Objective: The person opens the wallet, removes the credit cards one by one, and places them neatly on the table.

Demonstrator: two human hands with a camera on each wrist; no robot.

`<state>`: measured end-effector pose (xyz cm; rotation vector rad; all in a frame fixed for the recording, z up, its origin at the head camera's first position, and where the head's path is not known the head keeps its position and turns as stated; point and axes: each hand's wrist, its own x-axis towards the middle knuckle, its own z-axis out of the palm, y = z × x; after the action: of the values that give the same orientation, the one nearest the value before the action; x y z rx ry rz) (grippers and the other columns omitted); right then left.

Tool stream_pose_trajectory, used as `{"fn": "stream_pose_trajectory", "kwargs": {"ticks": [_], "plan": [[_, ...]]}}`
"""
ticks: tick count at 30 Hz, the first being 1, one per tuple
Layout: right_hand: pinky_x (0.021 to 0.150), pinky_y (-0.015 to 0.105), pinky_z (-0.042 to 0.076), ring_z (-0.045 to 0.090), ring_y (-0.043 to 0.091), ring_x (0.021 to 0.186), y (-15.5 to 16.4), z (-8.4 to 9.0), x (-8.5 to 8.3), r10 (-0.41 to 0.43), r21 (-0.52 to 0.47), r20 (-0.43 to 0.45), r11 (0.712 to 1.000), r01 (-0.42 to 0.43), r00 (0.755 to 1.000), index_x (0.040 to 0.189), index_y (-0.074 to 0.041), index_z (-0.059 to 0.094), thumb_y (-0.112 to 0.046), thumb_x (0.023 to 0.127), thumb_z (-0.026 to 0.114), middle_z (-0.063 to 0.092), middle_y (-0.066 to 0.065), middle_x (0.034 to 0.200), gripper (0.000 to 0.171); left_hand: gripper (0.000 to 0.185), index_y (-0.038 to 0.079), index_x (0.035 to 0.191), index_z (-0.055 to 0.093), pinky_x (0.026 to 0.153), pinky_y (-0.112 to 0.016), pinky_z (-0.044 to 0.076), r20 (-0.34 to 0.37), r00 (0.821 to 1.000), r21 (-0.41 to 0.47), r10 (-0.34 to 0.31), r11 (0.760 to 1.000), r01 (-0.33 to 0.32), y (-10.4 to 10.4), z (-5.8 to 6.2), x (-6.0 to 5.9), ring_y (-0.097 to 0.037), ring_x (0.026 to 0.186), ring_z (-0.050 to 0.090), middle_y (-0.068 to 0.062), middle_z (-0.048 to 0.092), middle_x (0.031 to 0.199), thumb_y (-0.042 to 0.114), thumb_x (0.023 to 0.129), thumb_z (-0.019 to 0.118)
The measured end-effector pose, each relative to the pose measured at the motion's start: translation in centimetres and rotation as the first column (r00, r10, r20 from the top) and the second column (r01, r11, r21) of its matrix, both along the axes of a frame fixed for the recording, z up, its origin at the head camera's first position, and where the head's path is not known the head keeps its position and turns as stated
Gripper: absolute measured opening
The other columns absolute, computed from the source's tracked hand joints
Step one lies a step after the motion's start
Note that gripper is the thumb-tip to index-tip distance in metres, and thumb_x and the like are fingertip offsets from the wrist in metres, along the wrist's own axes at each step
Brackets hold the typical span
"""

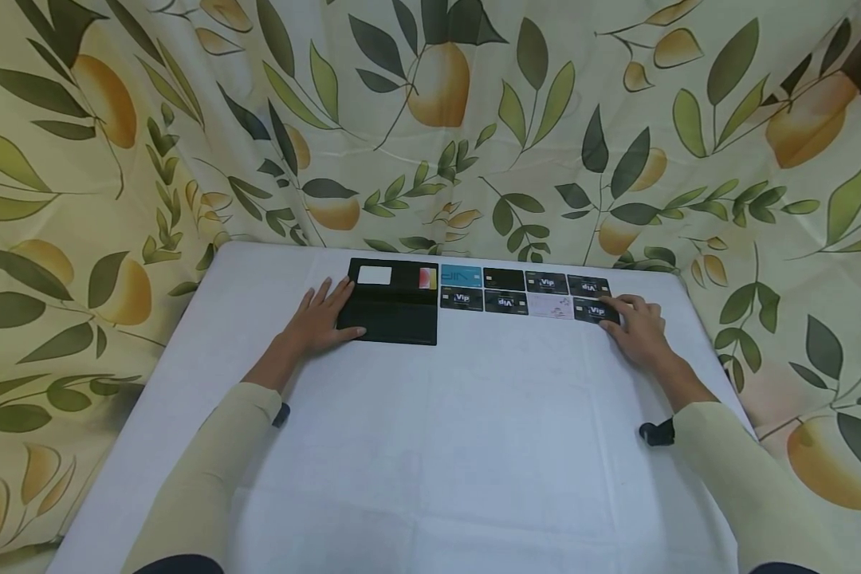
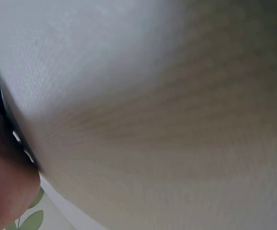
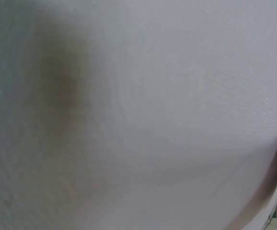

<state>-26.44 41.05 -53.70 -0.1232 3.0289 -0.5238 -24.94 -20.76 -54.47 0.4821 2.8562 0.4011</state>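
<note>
An opened black wallet [image 1: 395, 323] lies flat on the white-covered table, with a white card [image 1: 375, 275] and a reddish card [image 1: 427, 277] in its upper half. My left hand [image 1: 319, 319] rests at its left edge, fingers spread, the thumb on the lower part. To the wallet's right, several cards lie in two rows, among them a blue card [image 1: 461, 276], a plain black card [image 1: 504, 280] and a pale pink card [image 1: 550, 306]. At the lower right end, my right hand [image 1: 637, 328] pinches a black Vip card [image 1: 590, 310] by its edges between thumb and forefinger.
The white cloth [image 1: 430, 446] covers the table between my arms. Behind the table hangs a curtain [image 1: 531, 183] printed with fruit and leaves. Both wrist views show mostly blurred sleeve and cloth, each with a bit of hand at its edge.
</note>
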Motion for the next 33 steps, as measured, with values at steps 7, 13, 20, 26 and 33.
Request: {"fn": "stream_pose_trajectory", "kwargs": {"ticks": [7,13,20,26,33], "plan": [[0.099,0.071,0.025,0.027,0.058,0.131,-0.1,0.0,0.5,0.001,-0.018,-0.034,1.0,-0.002,0.999,0.157,-0.006,0.044,-0.025,0.11,0.056,0.027,0.034,0.155,0.052,0.102,0.009,0.17,0.007,0.126,-0.056,-0.008,-0.001,1.0,0.007,-0.006,1.0,0.006,0.1,0.1,0.0,-0.037,0.16,-0.008,-0.01,0.001,0.177,0.067,0.099,0.053],[0.1,0.071,0.026,0.028,0.056,0.13,-0.2,-0.4,0.8,-0.026,-0.047,-0.085,0.999,0.022,0.996,0.151,-0.004,0.052,-0.026,0.11,0.057,0.033,0.032,0.154,0.047,0.103,0.008,0.17,0.007,0.126,-0.056,-0.008,0.002,1.0,0.0,-0.004,1.0,0.004,0.2,0.1,0.0,-0.037,0.16,-0.008,-0.011,0.001,0.177,0.067,0.099,0.054],[0.096,0.07,0.027,0.031,0.055,0.126,-0.1,-0.8,1.0,-0.043,-0.055,-0.125,0.998,0.037,0.991,0.148,-0.005,0.057,-0.026,0.109,0.058,0.038,0.028,0.151,0.044,0.103,0.008,0.17,0.007,0.125,-0.056,-0.009,0.001,1.0,0.004,-0.004,1.0,0.004,0.1,0.3,0.1,-0.037,0.16,-0.009,-0.011,0.001,0.177,0.066,0.099,0.054],[0.099,0.07,0.026,0.03,0.055,0.129,-0.3,-1.2,1.2,-0.08,-0.052,-0.13,0.996,0.073,0.988,0.149,-0.007,0.058,-0.025,0.11,0.056,0.037,0.027,0.153,0.043,0.103,0.006,0.169,0.008,0.126,-0.057,-0.006,-0.02,1.0,0.013,-0.02,1.0,0.02,0.1,0.1,0.2,-0.038,0.16,-0.006,-0.012,0.003,0.176,0.065,0.099,0.056],[0.1,0.07,0.025,0.03,0.054,0.129,-0.8,-1.5,1.4,-0.115,-0.065,-0.151,0.992,0.106,0.982,0.151,-0.009,0.057,-0.024,0.111,0.053,0.037,0.027,0.154,0.043,0.102,0.005,0.169,0.009,0.126,-0.058,-0.005,-0.018,1.0,0.014,-0.012,1.0,0.013,0.2,0.7,0.5,-0.039,0.16,-0.004,-0.013,0.005,0.176,0.063,0.1,0.057]]}}
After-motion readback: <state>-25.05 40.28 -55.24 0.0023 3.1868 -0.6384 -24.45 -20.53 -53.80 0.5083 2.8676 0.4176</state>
